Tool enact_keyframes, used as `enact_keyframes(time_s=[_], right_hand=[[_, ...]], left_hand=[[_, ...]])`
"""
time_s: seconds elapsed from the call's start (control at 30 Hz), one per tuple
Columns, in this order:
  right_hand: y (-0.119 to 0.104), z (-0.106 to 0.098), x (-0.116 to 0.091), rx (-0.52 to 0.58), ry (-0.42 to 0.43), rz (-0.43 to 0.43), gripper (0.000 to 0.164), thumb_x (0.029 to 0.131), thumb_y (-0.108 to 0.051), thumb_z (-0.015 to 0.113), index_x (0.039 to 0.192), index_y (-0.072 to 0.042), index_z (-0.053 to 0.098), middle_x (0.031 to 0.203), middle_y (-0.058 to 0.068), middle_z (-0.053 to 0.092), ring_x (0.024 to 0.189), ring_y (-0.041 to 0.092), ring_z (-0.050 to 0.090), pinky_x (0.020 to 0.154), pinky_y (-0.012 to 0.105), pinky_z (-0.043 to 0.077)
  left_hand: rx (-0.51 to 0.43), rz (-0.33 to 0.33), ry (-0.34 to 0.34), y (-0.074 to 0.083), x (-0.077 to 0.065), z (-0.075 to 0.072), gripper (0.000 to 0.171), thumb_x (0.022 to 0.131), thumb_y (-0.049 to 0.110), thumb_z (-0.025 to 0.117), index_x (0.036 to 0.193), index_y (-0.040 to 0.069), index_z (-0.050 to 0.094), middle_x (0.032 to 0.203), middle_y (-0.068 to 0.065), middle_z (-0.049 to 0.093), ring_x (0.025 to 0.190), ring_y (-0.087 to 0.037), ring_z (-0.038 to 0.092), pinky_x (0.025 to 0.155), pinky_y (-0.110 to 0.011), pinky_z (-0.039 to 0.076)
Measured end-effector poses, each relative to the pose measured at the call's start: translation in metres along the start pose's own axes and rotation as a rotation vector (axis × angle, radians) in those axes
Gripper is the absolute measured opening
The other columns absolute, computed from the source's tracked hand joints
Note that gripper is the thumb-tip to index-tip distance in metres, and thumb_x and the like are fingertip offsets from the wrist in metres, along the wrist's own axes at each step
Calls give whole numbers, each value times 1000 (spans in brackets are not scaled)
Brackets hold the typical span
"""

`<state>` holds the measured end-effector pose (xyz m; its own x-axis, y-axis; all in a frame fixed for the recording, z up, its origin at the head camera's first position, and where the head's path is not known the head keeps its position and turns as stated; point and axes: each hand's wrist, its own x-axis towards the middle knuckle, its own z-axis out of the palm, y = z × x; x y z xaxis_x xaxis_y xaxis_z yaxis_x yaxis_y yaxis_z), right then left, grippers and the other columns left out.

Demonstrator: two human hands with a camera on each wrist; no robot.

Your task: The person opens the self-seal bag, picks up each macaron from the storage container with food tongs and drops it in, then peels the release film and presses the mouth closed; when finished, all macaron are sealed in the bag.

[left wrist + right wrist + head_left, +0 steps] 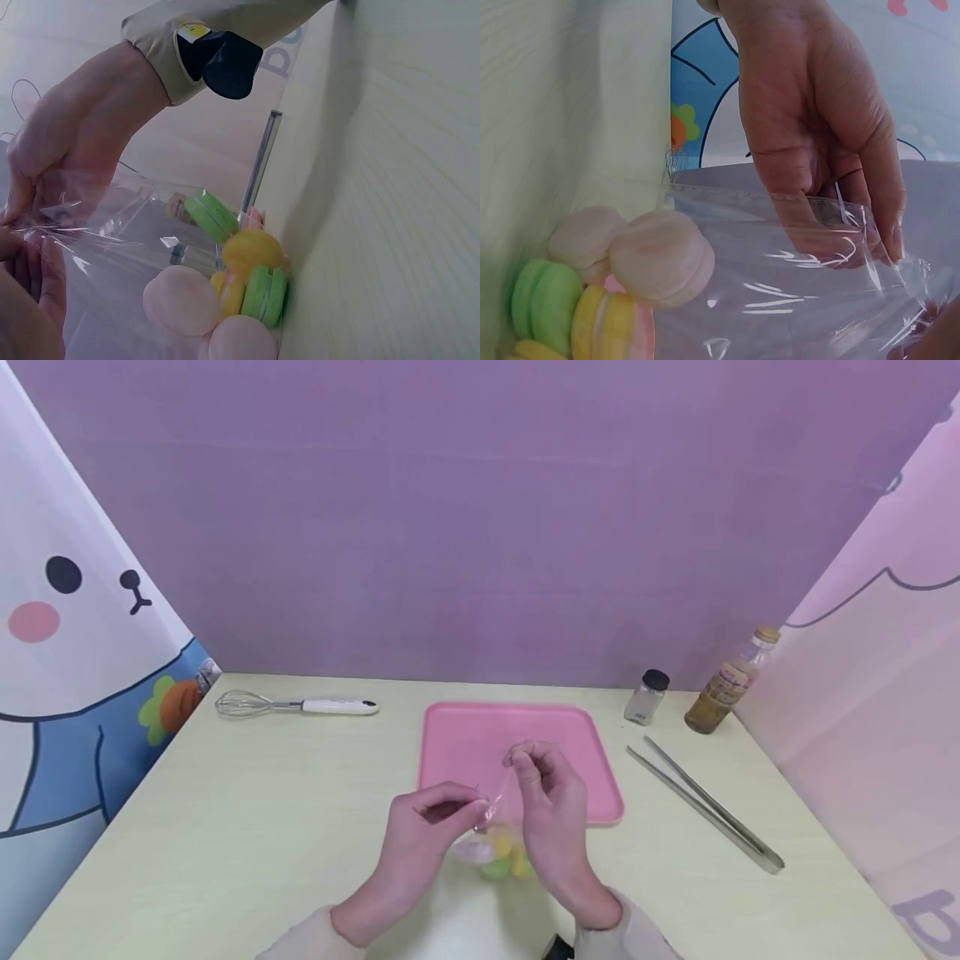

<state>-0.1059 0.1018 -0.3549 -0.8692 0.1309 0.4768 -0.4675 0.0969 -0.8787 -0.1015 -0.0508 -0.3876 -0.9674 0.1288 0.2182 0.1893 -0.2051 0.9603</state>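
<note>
A clear plastic bag (780, 274) with several macarons in it stands on the table in front of me. Green macarons (264, 296), yellow ones (253, 251) and pale pink ones (180, 300) lie at its bottom. My left hand (423, 831) pinches the top of the bag between thumb and fingers. On the other side, my right hand (553, 814) pinches the bag's top too, a little higher and farther forward. Just behind the bag lies a pink tray (517, 718), partly hidden by my hands.
A whisk (300, 706) lies at the back left. To the right are metal tongs (705, 806), a small black-capped jar (647, 697) and a corked bottle (727, 685) of brown liquid. A purple wall (480, 527) closes off the back.
</note>
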Motion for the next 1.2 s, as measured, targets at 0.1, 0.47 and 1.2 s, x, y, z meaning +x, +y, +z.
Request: enact_keyframes(time_s=[0.1, 0.47, 1.2], right_hand=[[0, -2, 2, -12, 9, -33, 13, 103, -5, 57, 100, 6, 64, 95, 14, 67, 89, 19, 61, 81, 25, 52], [-1, -14, 13, -78, 75, -179, 11, 101, -1, 58, 101, 2, 68, 88, 5, 63, 76, 14, 50, 65, 20, 43], [-20, -47, 39, 45, 258, -220, 19, 101, -3, 61, 100, 15, 65, 94, 6, 71, 86, 16, 62, 82, 26, 50]], left_hand=[[-8, -7, 13, 0, 0, 0, 17, 87, 7, 79, 96, -6, 74, 87, -16, 73, 75, -22, 72, 76, -36, 61], [-38, -34, 68, 2, 4, -1, 13, 86, -2, 77, 97, -8, 73, 89, -16, 74, 77, -22, 71, 77, -37, 60], [-14, -72, 106, 1, 6, -4, 12, 87, 0, 77, 98, -5, 74, 88, -17, 73, 77, -23, 72, 76, -38, 61]])
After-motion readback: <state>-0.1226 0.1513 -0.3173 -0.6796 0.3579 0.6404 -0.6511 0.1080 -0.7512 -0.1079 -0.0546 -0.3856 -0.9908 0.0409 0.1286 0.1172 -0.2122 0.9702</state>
